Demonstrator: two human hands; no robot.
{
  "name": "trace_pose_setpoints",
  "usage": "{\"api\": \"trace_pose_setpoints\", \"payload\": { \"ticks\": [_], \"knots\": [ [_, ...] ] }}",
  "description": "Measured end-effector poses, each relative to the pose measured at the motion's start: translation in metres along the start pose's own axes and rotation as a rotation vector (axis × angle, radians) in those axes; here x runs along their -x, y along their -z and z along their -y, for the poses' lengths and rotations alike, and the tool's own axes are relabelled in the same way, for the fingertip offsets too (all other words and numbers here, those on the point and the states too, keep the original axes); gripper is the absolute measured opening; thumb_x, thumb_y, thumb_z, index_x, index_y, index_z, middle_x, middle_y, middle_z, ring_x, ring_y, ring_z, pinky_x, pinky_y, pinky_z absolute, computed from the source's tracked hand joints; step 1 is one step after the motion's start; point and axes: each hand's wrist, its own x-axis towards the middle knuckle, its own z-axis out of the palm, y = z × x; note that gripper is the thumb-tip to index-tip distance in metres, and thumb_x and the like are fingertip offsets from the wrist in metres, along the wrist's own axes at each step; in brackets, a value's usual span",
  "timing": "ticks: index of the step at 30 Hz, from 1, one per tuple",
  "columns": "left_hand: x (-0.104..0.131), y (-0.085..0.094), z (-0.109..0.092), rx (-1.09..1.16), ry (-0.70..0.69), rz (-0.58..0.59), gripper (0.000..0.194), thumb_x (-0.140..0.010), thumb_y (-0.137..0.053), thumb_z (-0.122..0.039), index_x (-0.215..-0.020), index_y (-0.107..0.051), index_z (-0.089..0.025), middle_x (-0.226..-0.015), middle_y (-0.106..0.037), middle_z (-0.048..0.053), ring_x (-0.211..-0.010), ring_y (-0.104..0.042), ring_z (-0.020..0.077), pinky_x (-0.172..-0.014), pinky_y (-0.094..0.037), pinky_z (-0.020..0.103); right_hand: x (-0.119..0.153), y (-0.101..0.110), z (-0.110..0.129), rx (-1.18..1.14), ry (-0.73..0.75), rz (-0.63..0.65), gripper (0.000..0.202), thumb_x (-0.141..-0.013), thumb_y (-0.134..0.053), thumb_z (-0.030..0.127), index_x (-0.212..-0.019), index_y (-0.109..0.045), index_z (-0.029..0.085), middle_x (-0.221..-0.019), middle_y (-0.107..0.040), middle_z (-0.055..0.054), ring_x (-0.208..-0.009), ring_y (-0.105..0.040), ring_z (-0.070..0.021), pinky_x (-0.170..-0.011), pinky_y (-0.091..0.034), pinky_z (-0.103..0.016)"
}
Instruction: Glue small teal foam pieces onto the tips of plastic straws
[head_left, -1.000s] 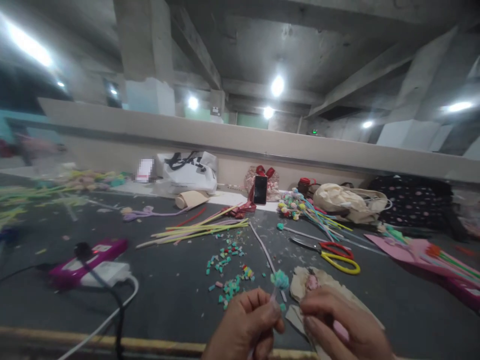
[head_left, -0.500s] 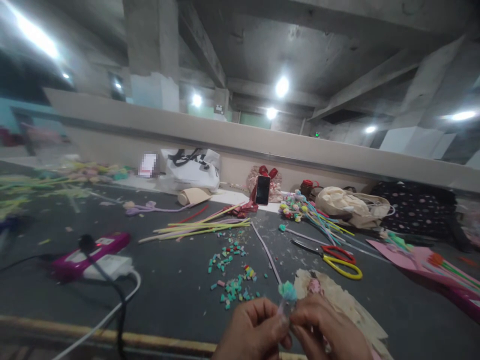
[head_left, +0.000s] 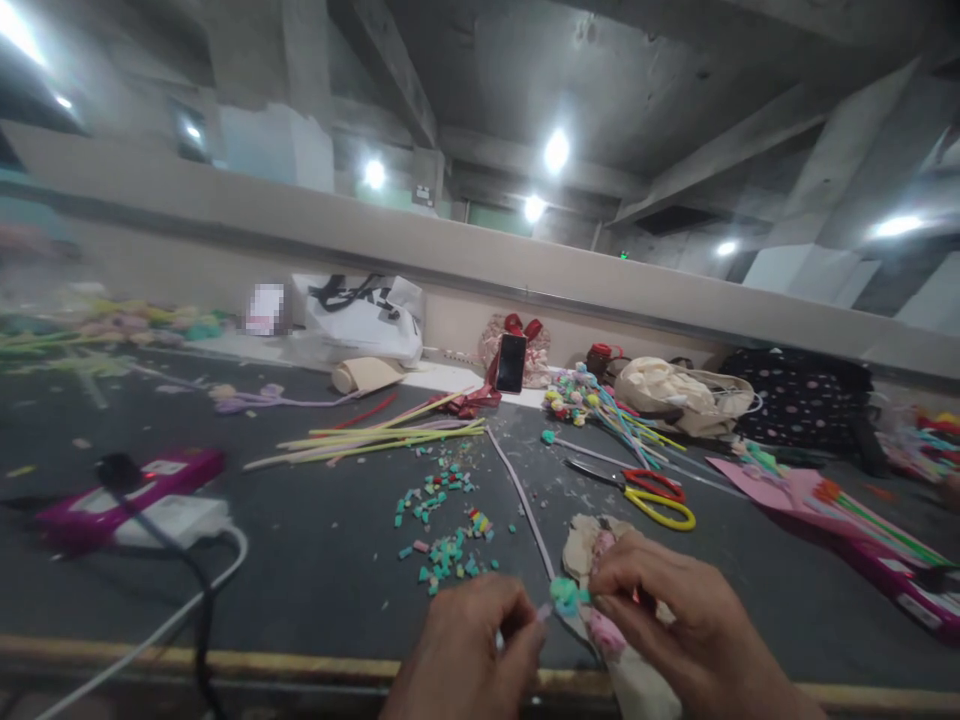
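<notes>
Close to the table's front edge, my left hand [head_left: 480, 645] pinches a thin pale lilac strip beside a small teal-green flower cluster [head_left: 565, 596]. My right hand [head_left: 667, 610] is closed at the cluster's right side, its fingertips on a small green piece. A long lilac stem [head_left: 525, 500] runs back from near the cluster. Under my right hand lies beige crumpled wrapping [head_left: 579, 548] with pink flowers [head_left: 606, 632], partly hidden. Small teal pieces [head_left: 450, 552] are scattered to the left of the cluster. Scissors with red and yellow handles [head_left: 660, 512] lie behind my right hand.
Yellow stems [head_left: 375, 441] and a phone [head_left: 511, 363] are farther back. A purple power strip [head_left: 142, 490] with cables lies at left. Along the back are a white bag [head_left: 360, 325], a flower bunch [head_left: 576, 398] and a dotted black bag [head_left: 799, 395]. Pink paper [head_left: 772, 495] lies at right.
My hands have moved apart, the left one leftward and the right one rightward. The flower cluster now lies sideways between them rather than upright. The view has shifted slightly.
</notes>
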Motion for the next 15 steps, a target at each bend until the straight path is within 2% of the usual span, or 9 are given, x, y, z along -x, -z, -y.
{"api": "trace_pose_setpoints", "payload": {
  "ticks": [5, 9, 15],
  "knots": [
    [0.001, -0.004, -0.001, -0.066, -0.029, -0.004, 0.018, -0.069, -0.044, -0.016, -0.054, -0.055, -0.018, -0.055, -0.055, -0.001, -0.059, -0.05, 0.0126, -0.055, -0.03, 0.021, -0.001, -0.01, 0.002, 0.092, 0.073, -0.071, 0.013, -0.076, -0.048, 0.008, -0.068, -0.052, 0.017, -0.056, -0.053, 0.002, -0.051, -0.049, -0.0079, -0.057, -0.041, -0.02],
    [0.002, -0.004, 0.0, -0.092, -0.038, 0.005, 0.018, -0.069, -0.044, -0.017, -0.057, -0.056, -0.018, -0.059, -0.058, 0.0, -0.06, -0.052, 0.0132, -0.055, -0.031, 0.021, 0.0, -0.017, -0.002, 0.156, 0.126, -0.098, 0.016, -0.078, -0.047, 0.01, -0.064, -0.052, 0.017, -0.053, -0.052, 0.002, -0.048, -0.047, -0.0079, -0.053, -0.041, -0.019],
    [0.003, -0.003, 0.0, -0.097, -0.055, 0.035, 0.016, -0.07, -0.044, -0.016, -0.062, -0.058, -0.018, -0.065, -0.061, 0.002, -0.064, -0.054, 0.0139, -0.057, -0.033, 0.021, 0.002, -0.017, -0.008, 0.203, 0.112, 0.0, 0.016, -0.081, -0.045, 0.017, -0.069, -0.056, 0.018, -0.061, -0.055, 0.0, -0.057, -0.052, -0.0097, -0.058, -0.042, -0.02]
  ]
}}
